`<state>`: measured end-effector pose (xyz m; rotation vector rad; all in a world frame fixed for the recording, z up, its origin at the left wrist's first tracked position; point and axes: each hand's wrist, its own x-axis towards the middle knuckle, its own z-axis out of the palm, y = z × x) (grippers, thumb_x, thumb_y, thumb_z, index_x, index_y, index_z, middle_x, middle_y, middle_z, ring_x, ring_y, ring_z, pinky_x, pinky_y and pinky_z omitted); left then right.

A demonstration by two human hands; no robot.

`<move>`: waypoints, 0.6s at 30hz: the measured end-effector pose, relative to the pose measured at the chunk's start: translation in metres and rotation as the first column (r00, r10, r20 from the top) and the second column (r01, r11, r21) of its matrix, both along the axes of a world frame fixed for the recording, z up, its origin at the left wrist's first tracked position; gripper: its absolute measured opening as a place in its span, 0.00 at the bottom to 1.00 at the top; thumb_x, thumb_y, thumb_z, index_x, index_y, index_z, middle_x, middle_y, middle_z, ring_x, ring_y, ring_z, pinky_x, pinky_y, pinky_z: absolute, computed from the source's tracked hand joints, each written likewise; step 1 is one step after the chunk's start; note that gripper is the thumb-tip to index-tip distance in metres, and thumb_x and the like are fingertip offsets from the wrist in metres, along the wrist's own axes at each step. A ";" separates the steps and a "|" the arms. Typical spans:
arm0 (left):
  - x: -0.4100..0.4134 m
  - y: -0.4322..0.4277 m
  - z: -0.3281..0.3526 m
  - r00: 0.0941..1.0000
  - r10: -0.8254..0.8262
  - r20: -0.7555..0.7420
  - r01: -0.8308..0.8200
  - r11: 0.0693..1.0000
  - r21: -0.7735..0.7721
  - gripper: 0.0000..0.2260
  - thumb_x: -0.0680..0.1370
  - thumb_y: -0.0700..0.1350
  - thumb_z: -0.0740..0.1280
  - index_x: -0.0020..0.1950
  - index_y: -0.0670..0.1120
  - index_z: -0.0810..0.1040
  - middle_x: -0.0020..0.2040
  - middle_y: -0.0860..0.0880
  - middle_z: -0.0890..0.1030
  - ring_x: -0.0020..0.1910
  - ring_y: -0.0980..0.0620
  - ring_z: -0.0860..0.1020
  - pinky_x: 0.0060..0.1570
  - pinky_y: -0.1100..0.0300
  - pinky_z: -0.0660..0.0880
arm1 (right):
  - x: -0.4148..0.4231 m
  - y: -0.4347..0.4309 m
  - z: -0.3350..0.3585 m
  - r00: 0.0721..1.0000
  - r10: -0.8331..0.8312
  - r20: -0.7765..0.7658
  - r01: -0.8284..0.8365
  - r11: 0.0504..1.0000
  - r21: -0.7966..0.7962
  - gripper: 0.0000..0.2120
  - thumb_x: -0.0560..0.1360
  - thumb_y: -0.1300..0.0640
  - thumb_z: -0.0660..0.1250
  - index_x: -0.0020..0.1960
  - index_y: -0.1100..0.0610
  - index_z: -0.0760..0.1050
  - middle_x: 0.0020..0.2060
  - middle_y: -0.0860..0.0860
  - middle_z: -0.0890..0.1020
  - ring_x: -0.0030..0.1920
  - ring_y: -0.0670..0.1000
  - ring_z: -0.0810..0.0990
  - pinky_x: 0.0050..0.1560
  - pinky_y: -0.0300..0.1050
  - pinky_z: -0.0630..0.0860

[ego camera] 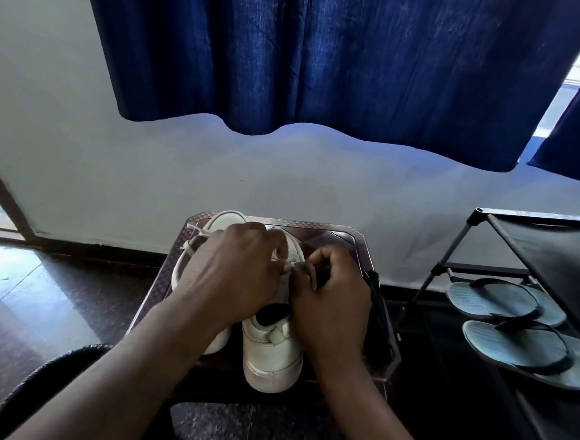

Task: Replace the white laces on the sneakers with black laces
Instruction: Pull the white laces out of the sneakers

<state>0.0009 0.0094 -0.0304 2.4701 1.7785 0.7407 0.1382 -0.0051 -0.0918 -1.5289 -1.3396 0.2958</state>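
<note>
Bench (351, 233): two white sneakers (272, 359); left grip (233, 277) and right grip (331, 298) both pinching the white lace (290, 266), hiding the eyelets. Black laces (374, 291) alongside; flip-flops (502, 300) on rack (538, 237).

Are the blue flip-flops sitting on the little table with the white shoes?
No, the flip-flops lie on the black rack to the right, apart from the white sneakers on the small table.

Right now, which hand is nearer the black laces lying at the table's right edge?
Right. The right hand sits just left of the black laces, pinching the white lace; the left hand is farther left, over the other sneaker.
</note>
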 end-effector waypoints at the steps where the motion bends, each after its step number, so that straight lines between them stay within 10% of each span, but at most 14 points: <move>1: 0.001 -0.001 0.001 0.999 0.011 -0.039 -0.012 1.000 -0.010 0.07 0.77 0.48 0.68 0.53 0.55 0.83 0.47 0.52 0.80 0.48 0.46 0.82 0.41 0.54 0.75 | 0.000 0.000 0.000 1.000 -0.001 -0.002 0.001 1.000 -0.001 0.08 0.68 0.47 0.67 0.44 0.49 0.73 0.41 0.44 0.81 0.41 0.49 0.80 0.42 0.51 0.77; 6: 0.004 -0.001 -0.001 0.999 0.033 0.015 -0.033 0.998 -0.045 0.07 0.78 0.43 0.65 0.52 0.54 0.78 0.56 0.52 0.75 0.47 0.43 0.81 0.42 0.51 0.76 | 0.000 0.000 0.000 1.000 0.002 -0.006 -0.002 1.000 0.007 0.07 0.69 0.51 0.71 0.44 0.49 0.73 0.42 0.44 0.81 0.42 0.49 0.79 0.43 0.51 0.76; 12: -0.001 0.006 0.001 0.825 0.115 0.553 0.013 0.975 -0.222 0.10 0.82 0.37 0.62 0.46 0.50 0.73 0.41 0.57 0.85 0.36 0.59 0.77 0.32 0.61 0.70 | 0.001 0.000 0.000 1.000 0.017 0.000 -0.017 1.000 0.000 0.07 0.69 0.54 0.71 0.44 0.49 0.74 0.42 0.43 0.80 0.41 0.46 0.78 0.40 0.46 0.72; 18: 0.009 -0.001 -0.004 0.999 0.037 0.016 -0.038 0.999 0.011 0.06 0.82 0.49 0.62 0.53 0.50 0.78 0.46 0.50 0.80 0.44 0.44 0.80 0.40 0.52 0.74 | 0.001 0.000 -0.002 1.000 0.013 -0.015 -0.013 0.999 0.029 0.07 0.71 0.51 0.71 0.43 0.49 0.73 0.42 0.43 0.80 0.40 0.45 0.78 0.39 0.42 0.70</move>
